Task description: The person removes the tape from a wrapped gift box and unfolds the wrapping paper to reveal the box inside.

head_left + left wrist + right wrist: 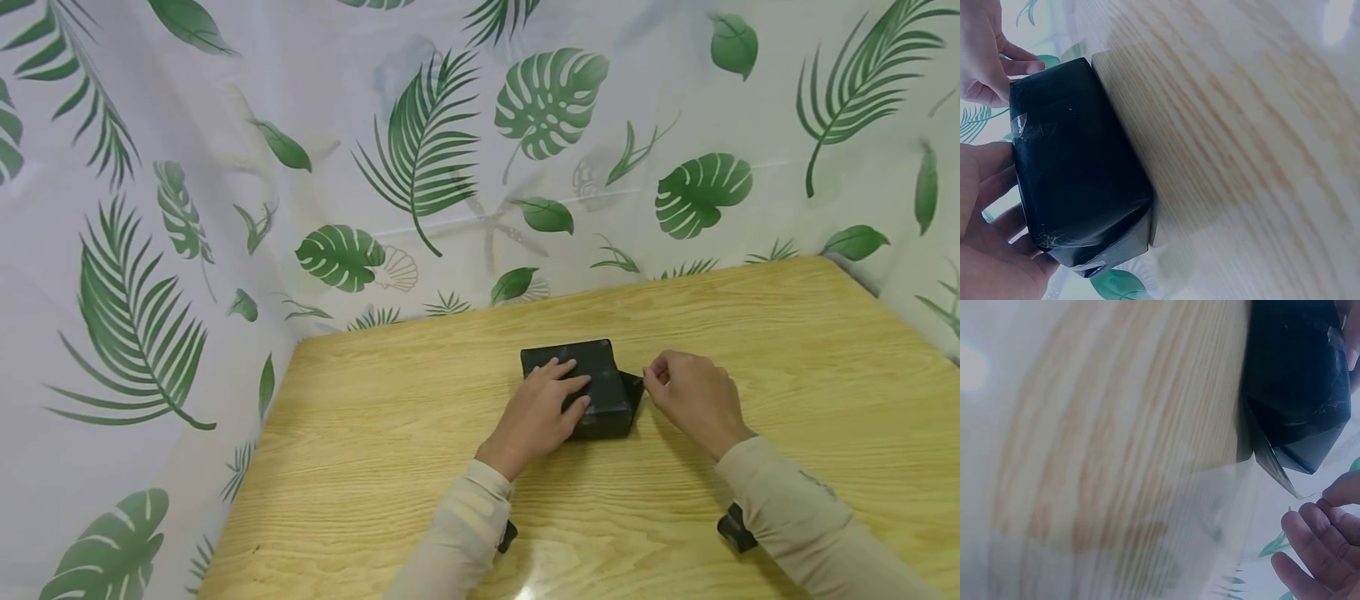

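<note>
A box wrapped in black paper (609, 385) lies on the wooden table, with bits of clear tape on its surface in the left wrist view. My left hand (536, 412) rests on top of it, fingers spread and fairly straight. From the box's right end a pointed black flap (1275, 465) sticks out, partly folded. At the flap's tip my right hand (697, 392) pinches a small clear strip, which looks like tape (1311, 497), between thumb and forefinger. The right hand's other fingers curl loosely in the right wrist view.
The wood-grain table (390, 417) extends around the box on all sides. A white cloth with green leaves (465, 183) hangs behind the table and along its left side. Small black devices (737, 529) sit under both wrists.
</note>
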`<state>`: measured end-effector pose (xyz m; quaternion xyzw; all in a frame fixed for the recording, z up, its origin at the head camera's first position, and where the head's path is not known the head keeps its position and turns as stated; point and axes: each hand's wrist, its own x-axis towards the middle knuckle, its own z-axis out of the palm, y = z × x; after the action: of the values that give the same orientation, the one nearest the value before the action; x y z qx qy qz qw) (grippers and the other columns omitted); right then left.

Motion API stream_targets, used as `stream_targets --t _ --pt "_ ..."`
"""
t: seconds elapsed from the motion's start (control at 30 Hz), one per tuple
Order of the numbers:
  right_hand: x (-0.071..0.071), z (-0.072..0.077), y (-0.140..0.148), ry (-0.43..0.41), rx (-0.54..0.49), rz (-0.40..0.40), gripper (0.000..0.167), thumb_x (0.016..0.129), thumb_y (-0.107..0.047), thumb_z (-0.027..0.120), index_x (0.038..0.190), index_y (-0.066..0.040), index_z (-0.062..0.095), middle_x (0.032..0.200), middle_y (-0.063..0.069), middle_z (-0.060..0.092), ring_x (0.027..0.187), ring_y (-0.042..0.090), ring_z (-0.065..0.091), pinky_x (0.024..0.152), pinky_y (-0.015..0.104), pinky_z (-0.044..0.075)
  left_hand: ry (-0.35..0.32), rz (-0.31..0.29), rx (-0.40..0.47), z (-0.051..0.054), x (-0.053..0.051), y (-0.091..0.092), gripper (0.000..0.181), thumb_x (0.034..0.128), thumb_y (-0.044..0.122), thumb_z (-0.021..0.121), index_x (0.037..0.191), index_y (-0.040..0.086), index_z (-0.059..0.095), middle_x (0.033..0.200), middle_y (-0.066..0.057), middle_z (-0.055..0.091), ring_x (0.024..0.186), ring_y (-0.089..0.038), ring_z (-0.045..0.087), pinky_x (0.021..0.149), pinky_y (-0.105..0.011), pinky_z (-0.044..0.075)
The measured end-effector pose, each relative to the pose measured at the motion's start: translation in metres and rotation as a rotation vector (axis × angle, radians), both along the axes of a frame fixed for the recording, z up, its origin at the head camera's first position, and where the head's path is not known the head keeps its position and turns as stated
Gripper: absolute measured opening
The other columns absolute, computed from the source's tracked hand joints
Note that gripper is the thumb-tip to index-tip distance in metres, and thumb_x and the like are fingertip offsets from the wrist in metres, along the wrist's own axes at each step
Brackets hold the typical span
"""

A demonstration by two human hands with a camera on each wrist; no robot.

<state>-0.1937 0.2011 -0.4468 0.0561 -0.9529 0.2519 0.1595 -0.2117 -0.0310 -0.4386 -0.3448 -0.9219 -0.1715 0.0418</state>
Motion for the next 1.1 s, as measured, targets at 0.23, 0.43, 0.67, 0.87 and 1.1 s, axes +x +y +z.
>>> stream_targets --t 0.23,0.43,0.67,0.87,1.1 --pt "0.003 0.007 0.002 0.003 0.015 0.018 0.02 0.098 -0.015 0.065 0.091 0.003 0.072 0.078 0.014 0.071 0.05 0.016 0.054 0.041 0.033 0.041 0.008 0.002 -0.023 0.001 0.0 0.0 0.038 0.1066 0.029 0.055 0.14 0.012 0.063 0.151 -0.011 0.05 0.144 -0.03 0.04 0.117 -0.045 0.033" --pt "0.003 0.012 0.006 0.041 0.015 0.046 0.019 0.098 -0.013 0.065 0.094 0.005 0.073 0.08 0.014 0.072 0.055 0.02 0.061 0.045 0.037 0.048 0.021 0.017 -0.055 0.0 0.002 0.002 0.039 0.1071 0.03 0.054 0.141 0.013 0.062 0.152 -0.01 0.05 0.144 -0.03 0.04 0.117 -0.045 0.033" --pt "-0.003 0.015 -0.008 0.11 -0.007 0.199 0.02 0.097 -0.011 0.068 0.109 0.004 0.073 0.105 0.02 0.071 0.092 0.038 0.069 0.073 0.054 0.056 0.06 0.028 -0.072 -0.001 0.002 0.002 0.038 0.1076 0.031 0.052 0.14 0.014 0.063 0.151 -0.009 0.051 0.143 -0.029 0.043 0.116 -0.045 0.035" --pt "-0.008 0.01 -0.024 0.064 0.044 0.321 0.027 0.096 -0.014 0.072 0.116 0.004 0.072 0.119 0.023 0.066 0.108 0.041 0.065 0.09 0.057 0.053 0.095 0.032 -0.105 0.0 0.004 0.001 0.039 0.108 0.031 0.051 0.142 0.015 0.062 0.151 -0.009 0.051 0.143 -0.029 0.043 0.116 -0.045 0.035" --pt "-0.008 0.004 -0.029 0.051 0.041 0.343 0.026 0.094 -0.011 0.073 0.113 0.007 0.071 0.118 0.022 0.063 0.109 0.04 0.064 0.091 0.055 0.053 0.097 0.034 -0.092 0.002 0.004 0.0 0.04 0.1076 0.033 0.052 0.141 0.015 0.062 0.15 -0.008 0.051 0.142 -0.027 0.043 0.115 -0.043 0.036"
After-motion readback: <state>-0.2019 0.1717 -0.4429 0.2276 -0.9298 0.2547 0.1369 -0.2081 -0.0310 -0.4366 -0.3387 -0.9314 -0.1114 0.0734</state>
